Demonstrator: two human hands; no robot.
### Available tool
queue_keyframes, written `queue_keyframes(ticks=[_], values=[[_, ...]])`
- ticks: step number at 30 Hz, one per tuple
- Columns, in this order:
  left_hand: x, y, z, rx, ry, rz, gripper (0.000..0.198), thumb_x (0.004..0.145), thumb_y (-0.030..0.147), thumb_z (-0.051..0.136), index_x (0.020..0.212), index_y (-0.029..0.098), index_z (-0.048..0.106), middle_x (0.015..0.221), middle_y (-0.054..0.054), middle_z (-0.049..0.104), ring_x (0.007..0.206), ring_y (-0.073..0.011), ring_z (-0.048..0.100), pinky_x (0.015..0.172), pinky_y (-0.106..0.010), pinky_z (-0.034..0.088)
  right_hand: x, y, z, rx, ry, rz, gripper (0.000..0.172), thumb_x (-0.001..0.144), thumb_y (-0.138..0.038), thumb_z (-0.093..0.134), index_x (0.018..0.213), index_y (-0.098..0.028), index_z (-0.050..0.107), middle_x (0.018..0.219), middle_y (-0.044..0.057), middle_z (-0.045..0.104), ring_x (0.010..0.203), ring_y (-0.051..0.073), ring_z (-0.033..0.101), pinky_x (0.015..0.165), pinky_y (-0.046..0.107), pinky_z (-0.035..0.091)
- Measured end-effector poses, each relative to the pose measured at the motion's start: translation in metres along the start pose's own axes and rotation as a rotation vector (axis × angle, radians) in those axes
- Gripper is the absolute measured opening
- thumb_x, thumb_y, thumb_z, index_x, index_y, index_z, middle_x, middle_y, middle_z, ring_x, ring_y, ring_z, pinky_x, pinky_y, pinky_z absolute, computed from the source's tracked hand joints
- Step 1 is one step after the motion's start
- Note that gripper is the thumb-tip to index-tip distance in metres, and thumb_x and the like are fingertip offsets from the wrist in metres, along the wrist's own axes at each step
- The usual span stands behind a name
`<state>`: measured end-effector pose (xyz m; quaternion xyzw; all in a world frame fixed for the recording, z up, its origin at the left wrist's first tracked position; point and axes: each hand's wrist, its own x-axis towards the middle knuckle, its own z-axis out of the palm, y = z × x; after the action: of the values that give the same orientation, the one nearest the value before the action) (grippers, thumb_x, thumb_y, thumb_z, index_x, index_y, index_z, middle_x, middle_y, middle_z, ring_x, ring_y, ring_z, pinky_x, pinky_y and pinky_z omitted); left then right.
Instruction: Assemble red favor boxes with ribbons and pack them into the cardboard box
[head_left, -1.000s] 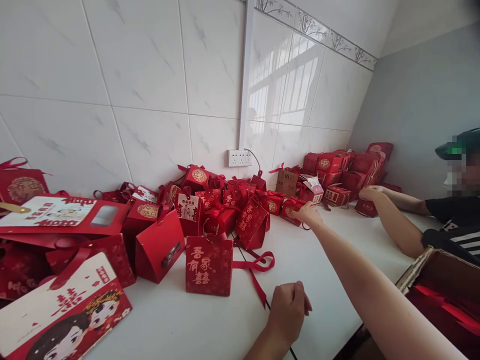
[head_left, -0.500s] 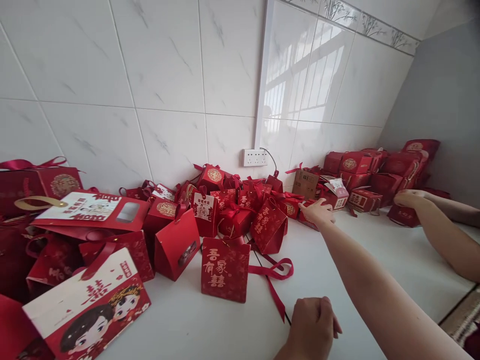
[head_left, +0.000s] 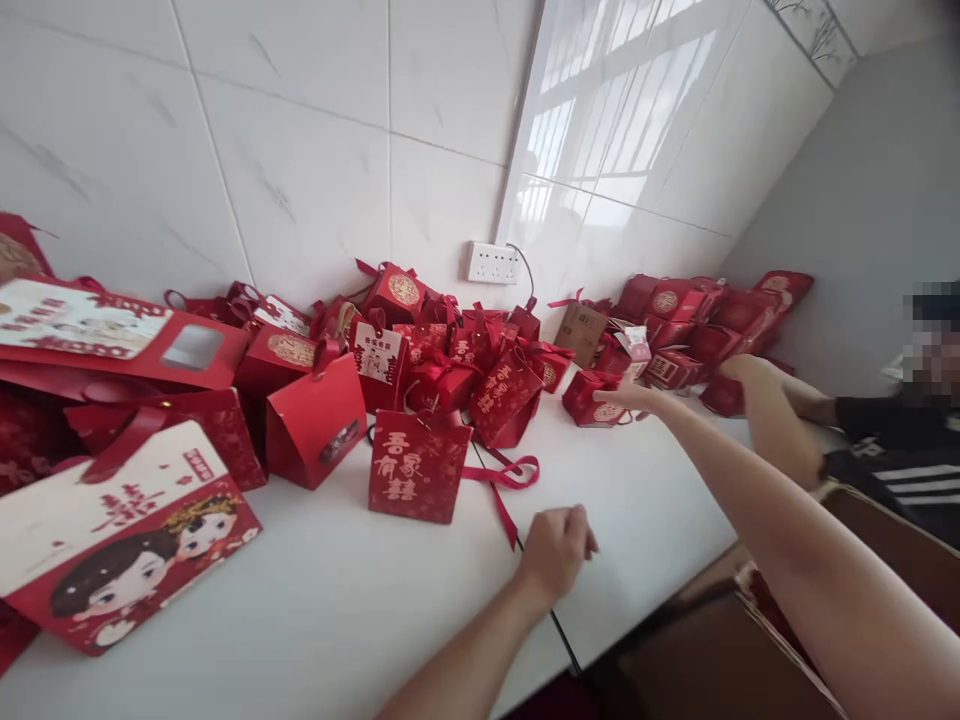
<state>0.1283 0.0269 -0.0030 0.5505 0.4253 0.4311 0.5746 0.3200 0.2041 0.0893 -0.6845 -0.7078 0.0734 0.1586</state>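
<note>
My right hand (head_left: pixel 631 398) is stretched out over the white table, its fingers on the near side of a small red gift box (head_left: pixel 589 400) with a gold emblem. Part of the grip is hidden behind the box and fingers. Curled into a fist, my left hand (head_left: pixel 559 545) rests on the tabletop near a loose red ribbon (head_left: pixel 504 510), and nothing shows in it. Beyond that fist stands a red gift box with gold characters (head_left: pixel 416 465), its ribbon trailing to the right.
Many red gift boxes (head_left: pixel 442 380) crowd the tiled wall, with a large illustrated box (head_left: pixel 142 540) at left. At right, a co-worker's hand (head_left: pixel 739 368) is on a dark red box (head_left: pixel 724 397). A cardboard box (head_left: pixel 697 650) stands below the table (head_left: pixel 322 610). A power strip (head_left: pixel 493 263) is on the wall.
The view has turned and shifted, showing more of the table's front edge and the co-worker. The gift box at my right hand has turned, showing its gold emblem. My left hand stays curled.
</note>
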Motion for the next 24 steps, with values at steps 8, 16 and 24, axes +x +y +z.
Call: queue_keyframes(ticks=[8,16,24], values=[[0.003,0.010,-0.020,-0.167,0.295,0.186,0.040,0.081,0.043,0.033,0.051,0.019,0.045,0.049,0.001,0.047,0.047,-0.0110,0.044,0.050,-0.023,0.036,-0.114,-0.029,-0.031,-0.028,-0.243,-0.048,0.096,0.063,-0.027,0.066,0.141,-0.015,0.011,0.108,0.010,0.059,0.096,0.024,0.058,0.084,0.033,0.046],[-0.038,0.072,-0.063,-0.227,0.613,0.548,0.033,0.079,0.029,0.034,0.047,0.020,0.032,0.046,0.003,0.036,0.048,-0.0103,0.037,0.051,-0.024,0.034,-0.222,-0.078,-0.044,0.142,-0.344,-0.623,0.097,0.062,-0.019,0.060,0.142,-0.017,0.004,0.135,0.018,0.034,0.107,0.026,0.051,0.087,0.037,0.044],[-0.151,0.083,-0.114,0.515,0.314,0.138,0.027,0.079,0.045,0.048,0.068,0.020,0.051,0.062,0.002,0.050,0.059,-0.0138,0.048,0.056,-0.024,0.037,-0.246,-0.114,0.002,0.292,-0.580,-0.785,0.100,0.062,-0.015,0.062,0.145,-0.017,0.006,0.138,0.018,0.027,0.103,0.024,0.053,0.085,0.033,0.044]])
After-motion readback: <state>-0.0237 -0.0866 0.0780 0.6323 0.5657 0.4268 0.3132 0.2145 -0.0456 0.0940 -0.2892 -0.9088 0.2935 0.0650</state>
